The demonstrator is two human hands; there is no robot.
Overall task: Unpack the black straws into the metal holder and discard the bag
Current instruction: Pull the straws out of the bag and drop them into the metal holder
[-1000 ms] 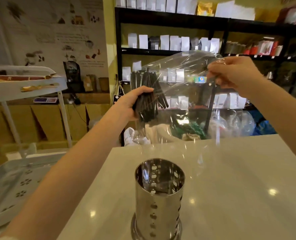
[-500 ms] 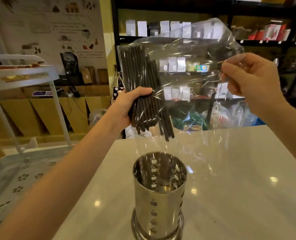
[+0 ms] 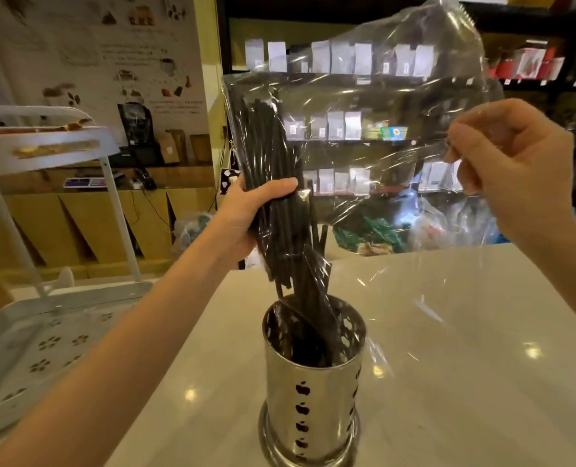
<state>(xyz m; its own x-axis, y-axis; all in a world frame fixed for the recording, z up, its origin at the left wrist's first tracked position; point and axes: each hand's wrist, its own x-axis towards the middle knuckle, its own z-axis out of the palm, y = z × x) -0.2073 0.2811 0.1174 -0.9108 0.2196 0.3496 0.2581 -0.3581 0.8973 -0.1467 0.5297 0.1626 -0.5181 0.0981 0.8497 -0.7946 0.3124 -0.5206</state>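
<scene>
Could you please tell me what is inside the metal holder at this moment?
The lower ends of several black straws reach into the metal holder. Its wall hides its floor, so whether they touch bottom cannot be seen.

We note a bundle of thin, rigid black plastic straws [image 3: 273, 183], gripped through the film at mid-length and held steeply tilted, tops leaning up and left. Several lower ends have slid out of the wrapping and reach into the mouth of the holder; others hang just above its rim.

We record a clear, crinkled cellophane bag [image 3: 381, 106], largely emptied and billowed out to the right of the bundle, its right edge pinched and raised, open end downward.

We observe a shiny cylindrical metal holder [image 3: 313, 399], upright on a round foot, its wall pierced with apple-shaped cut-outs. It stands on the pale glossy counter directly below the bundle.
</scene>
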